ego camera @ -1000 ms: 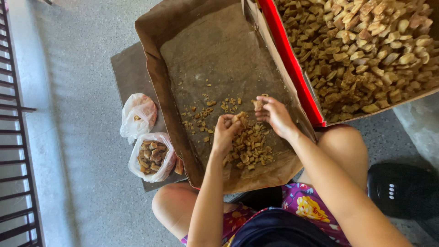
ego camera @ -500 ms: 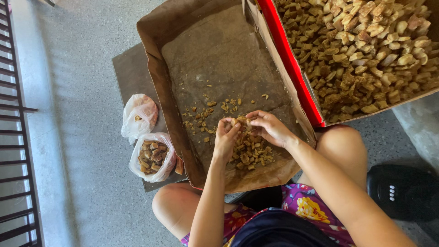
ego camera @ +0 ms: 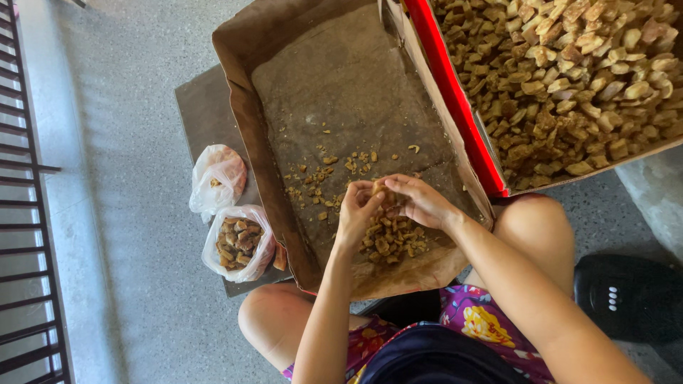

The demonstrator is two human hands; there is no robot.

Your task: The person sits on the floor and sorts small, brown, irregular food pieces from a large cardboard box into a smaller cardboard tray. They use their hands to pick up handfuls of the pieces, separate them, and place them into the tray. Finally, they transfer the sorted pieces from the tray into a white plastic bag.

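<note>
A small brown piece held between both hands above a low heap in a cardboard box.

The left hand (ego camera: 358,210) and right hand (ego camera: 420,200) are brought together, fingertips pinched on one brown piece (ego camera: 379,189). Beneath them a small heap of pieces (ego camera: 390,238) lies in the brown cardboard box (ego camera: 263,178); crumbs are scattered at 11 o'clock. At 2 o'clock a red-edged box (ego camera: 455,99) remains heaped full, so most seems unhandled. At 9 o'clock, one filled plastic bag (ego camera: 238,243) and one nearly empty bag (ego camera: 217,178) are set.

A small heap of brown, irregular nut pieces (ego camera: 390,238) lies at the cardboard box's (ego camera: 265,167) near end.
</note>
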